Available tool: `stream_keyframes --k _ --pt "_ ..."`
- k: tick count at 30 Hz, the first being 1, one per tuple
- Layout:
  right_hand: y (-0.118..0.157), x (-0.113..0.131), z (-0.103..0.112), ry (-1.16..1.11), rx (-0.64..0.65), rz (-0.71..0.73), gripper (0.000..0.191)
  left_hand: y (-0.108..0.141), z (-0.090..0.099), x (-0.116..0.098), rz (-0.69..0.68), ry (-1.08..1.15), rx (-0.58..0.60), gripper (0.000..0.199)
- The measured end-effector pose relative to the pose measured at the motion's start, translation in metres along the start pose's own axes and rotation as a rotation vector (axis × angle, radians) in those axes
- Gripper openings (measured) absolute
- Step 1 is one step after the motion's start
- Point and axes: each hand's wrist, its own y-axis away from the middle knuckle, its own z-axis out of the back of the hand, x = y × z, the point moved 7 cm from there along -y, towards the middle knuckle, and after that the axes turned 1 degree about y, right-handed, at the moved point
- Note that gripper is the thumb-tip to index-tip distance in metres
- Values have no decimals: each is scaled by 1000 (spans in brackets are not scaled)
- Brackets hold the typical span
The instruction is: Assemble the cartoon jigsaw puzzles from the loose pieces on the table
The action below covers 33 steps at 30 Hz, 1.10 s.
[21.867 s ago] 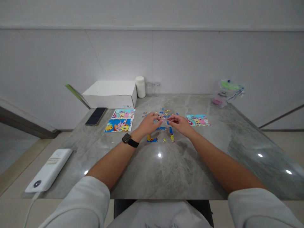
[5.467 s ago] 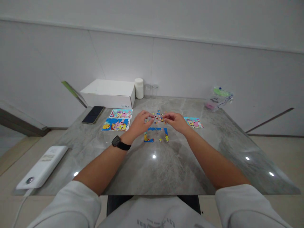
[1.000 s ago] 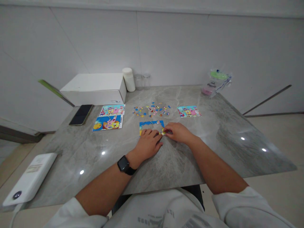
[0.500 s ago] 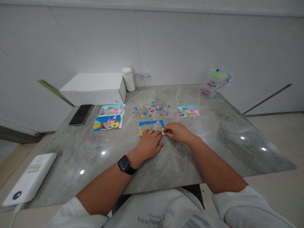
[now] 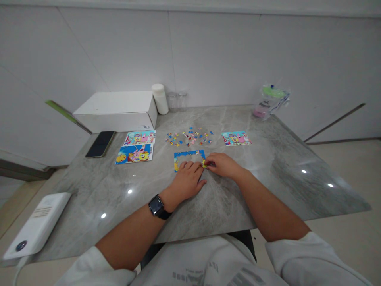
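Observation:
A partly assembled jigsaw puzzle (image 5: 187, 153), a blue and yellow border around a bare grey middle, lies on the table in front of me. My left hand (image 5: 188, 180) rests flat over its lower edge, fingers stretched out and covering part of it. At the puzzle's lower right corner, my right hand (image 5: 223, 165) pinches a small yellowish puzzle piece (image 5: 204, 166), mostly hidden by the fingertips. Just beyond the puzzle, several loose puzzle pieces (image 5: 193, 138) are scattered in blue, yellow and pink.
A cartoon picture card (image 5: 237, 138) lies at right; two more picture cards (image 5: 134, 153) lie at left beside a phone (image 5: 100, 143). Behind stand a white box (image 5: 116, 111), a white bottle (image 5: 160, 99), clear glasses (image 5: 182, 102) and a plastic bag (image 5: 271, 102). A white power bank (image 5: 38, 224) sits front left.
The piece at the right fingertips now sits closer against the puzzle's lower right corner. Both hands have barely moved, and the view has shifted slightly.

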Motion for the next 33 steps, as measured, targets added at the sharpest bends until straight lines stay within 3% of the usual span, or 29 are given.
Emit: stream_keyframes --k 20,28,33 --pt "0 1 4 -72 -38 -20 27 5 7 5 6 102 -75 36" --pt "2 -11 27 -104 -364 -92 20 13 27 20 -2 318 -360 24" --pt "3 -18 25 -118 -433 -164 23 20 48 78 167 537 -616 23"
